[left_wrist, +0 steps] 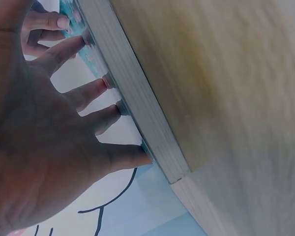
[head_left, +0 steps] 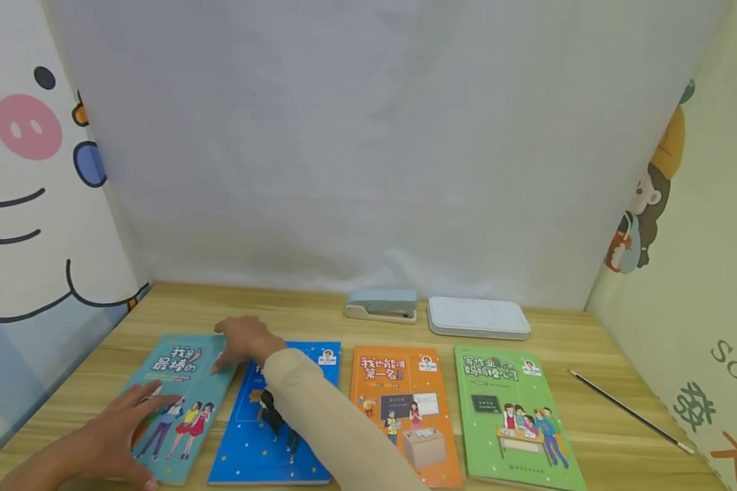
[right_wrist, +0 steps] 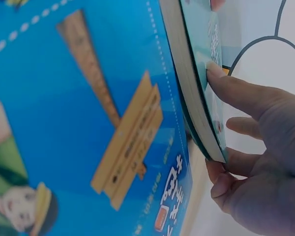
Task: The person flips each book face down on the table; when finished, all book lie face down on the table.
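A teal book (head_left: 187,409) with Chinese lettering lies at the left of the table, leftmost in a row of books. My left hand (head_left: 101,436) rests at its lower left with the fingers spread. In the left wrist view, the fingertips (left_wrist: 113,109) touch the book along its page edge (left_wrist: 132,93). My right hand (head_left: 246,339) grips the teal book at its upper right corner. The right wrist view shows the thumb (right_wrist: 236,91) on the cover and curled fingers (right_wrist: 221,179) at the corner. Under the right forearm, a blue book (head_left: 239,443) is partly covered.
An orange book (head_left: 426,409) and a green book (head_left: 491,436) continue the row rightward. Behind them stand a grey-blue stapler (head_left: 381,301) and a white flat case (head_left: 479,316). A pencil (head_left: 629,410) lies at far right. Cartoon-printed panels flank the table, with a pale curtain (head_left: 368,157) behind.
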`<state>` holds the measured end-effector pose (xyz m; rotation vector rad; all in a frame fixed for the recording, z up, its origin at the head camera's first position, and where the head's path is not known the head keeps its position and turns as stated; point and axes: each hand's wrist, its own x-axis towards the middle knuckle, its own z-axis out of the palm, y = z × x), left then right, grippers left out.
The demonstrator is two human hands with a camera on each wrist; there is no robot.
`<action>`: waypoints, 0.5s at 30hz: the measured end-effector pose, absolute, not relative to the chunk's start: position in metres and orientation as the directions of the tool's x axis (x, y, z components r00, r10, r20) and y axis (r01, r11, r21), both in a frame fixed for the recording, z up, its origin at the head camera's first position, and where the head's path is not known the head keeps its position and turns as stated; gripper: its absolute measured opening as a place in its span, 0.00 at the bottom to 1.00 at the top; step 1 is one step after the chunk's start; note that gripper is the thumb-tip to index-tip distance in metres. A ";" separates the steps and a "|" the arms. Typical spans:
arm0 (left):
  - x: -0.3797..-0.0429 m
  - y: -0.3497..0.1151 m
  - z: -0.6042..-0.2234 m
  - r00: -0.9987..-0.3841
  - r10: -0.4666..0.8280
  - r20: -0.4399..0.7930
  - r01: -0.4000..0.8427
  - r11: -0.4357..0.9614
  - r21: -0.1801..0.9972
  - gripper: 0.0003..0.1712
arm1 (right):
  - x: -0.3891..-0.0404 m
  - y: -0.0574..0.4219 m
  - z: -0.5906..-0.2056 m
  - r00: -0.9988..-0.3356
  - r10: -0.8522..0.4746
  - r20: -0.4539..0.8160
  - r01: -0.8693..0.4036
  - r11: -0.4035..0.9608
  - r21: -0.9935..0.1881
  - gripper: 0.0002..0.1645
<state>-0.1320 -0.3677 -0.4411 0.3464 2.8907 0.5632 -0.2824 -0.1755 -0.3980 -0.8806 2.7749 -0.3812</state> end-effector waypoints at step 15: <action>-0.133 -0.369 -0.445 -0.958 0.241 -0.158 0.163 0.905 0.393 0.58 | -0.285 -0.172 -0.393 -0.836 -0.545 -0.067 -0.356 0.631 -0.689 0.22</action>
